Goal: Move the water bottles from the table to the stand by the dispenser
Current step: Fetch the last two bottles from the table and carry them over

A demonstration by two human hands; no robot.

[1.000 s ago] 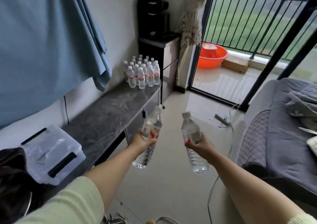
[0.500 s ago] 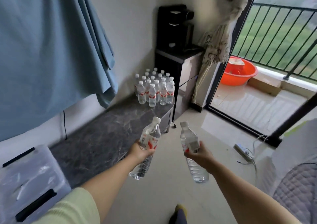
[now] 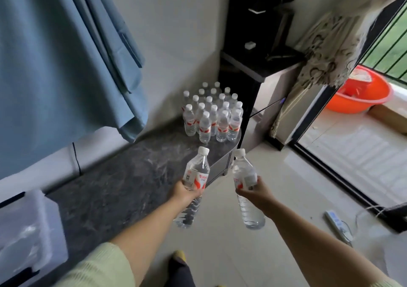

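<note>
Now each hand grips a water bottle around its label, fingers curled tight: left hand (image 3: 186, 193) on one bottle (image 3: 195, 181), right hand (image 3: 255, 193) on another (image 3: 245, 180), both held near the stand (image 3: 136, 176) with its cluster of bottles (image 3: 212, 115).

The storage box (image 3: 28, 238) is cut by the left edge; rear bottles in the cluster (image 3: 212, 110) are probably hidden behind front ones.

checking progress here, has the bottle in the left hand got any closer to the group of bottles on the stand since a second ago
Yes. The bottle in the left hand has moved toward the cluster of bottles on the stand, the gap between them plainly smaller than before.
</note>
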